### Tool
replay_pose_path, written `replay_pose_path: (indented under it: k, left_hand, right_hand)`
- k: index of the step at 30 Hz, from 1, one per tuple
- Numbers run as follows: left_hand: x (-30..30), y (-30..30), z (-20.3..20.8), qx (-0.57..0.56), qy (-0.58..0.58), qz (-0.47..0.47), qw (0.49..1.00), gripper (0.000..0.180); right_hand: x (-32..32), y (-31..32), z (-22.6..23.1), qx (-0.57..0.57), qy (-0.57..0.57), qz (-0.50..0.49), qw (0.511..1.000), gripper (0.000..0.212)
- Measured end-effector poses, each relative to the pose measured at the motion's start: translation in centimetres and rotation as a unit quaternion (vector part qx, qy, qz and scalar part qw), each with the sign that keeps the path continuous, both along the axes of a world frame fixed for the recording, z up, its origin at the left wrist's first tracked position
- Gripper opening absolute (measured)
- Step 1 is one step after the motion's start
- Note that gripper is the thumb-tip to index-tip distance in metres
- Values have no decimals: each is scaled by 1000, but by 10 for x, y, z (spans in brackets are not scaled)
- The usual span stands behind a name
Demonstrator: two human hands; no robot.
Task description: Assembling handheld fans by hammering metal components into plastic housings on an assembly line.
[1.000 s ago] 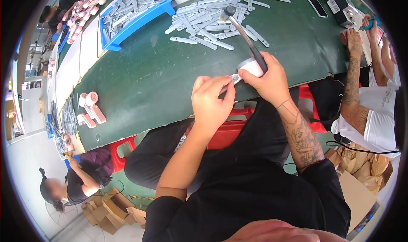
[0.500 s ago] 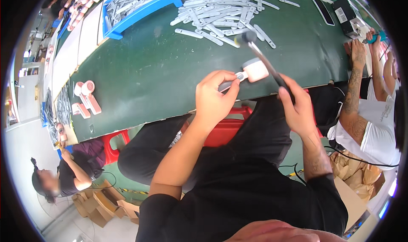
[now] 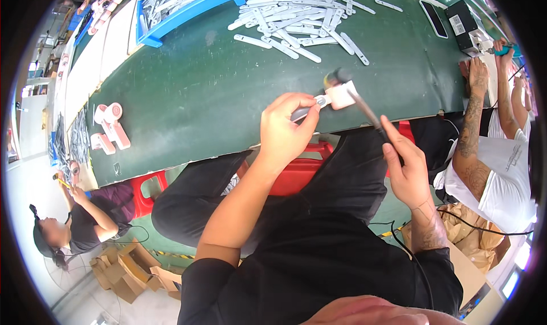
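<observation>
Near the table's front edge, my left hand (image 3: 288,125) is closed on the grey handle of a small pink hair-dryer-shaped part (image 3: 343,96), pinched between thumb and fingers. My right hand (image 3: 408,168) grips the dark handle of a hammer (image 3: 364,108). Its rounded black head is smeared by motion and overlaps the far side of the pink cylinder; I cannot tell whether they touch. Farther back lies a loose heap of flat grey handle strips (image 3: 302,18). Several similar pink parts (image 3: 113,128) lie at the table's left.
A blue bin (image 3: 194,8) of grey strips stands at the back left. A phone (image 3: 433,19) and a black box (image 3: 467,25) sit at the back right. Co-workers' arms (image 3: 472,114) reach in on the right; another person (image 3: 94,222) sits at left with a yellow-handled tool.
The hammer head has come down and nearer, from above the pink part to its far edge. My right hand has shifted slightly right and down. My left hand keeps its hold.
</observation>
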State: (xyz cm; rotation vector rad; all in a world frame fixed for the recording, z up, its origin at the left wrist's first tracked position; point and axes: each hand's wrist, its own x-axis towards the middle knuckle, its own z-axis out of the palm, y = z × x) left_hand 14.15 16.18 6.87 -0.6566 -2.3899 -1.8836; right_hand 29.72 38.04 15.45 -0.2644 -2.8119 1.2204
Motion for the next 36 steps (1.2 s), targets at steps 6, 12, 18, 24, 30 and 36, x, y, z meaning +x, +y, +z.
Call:
replay_pose_path:
  k: [6, 12, 18, 24, 30, 36]
  left_hand:
    - [3, 0, 0, 3, -11, -3, 1000, 8]
    - [3, -1, -2, -4, -1, -5, 1000, 8]
    - [-3, -18, -1, -90, 97, 8, 991, 35]
    - [-15, -55, 2, -203, 145, -18, 968, 46]
    - [-46, -44, -2, -223, 137, -10, 965, 28]
    - [-84, -28, -15, -199, 175, 5, 964, 37]
  right_hand:
    - [4, -4, -14, 33, 13, 24, 999, 50]
    - [5, -7, -19, 50, 60, 41, 996, 53]
    - [-1, 2, -34, -36, 44, -76, 995, 60]
    - [-44, 62, -59, 103, 135, -208, 963, 17]
    - [-94, 80, -112, 202, 248, -201, 926, 19]
    - [-91, 72, -98, 242, 212, -193, 927, 30]
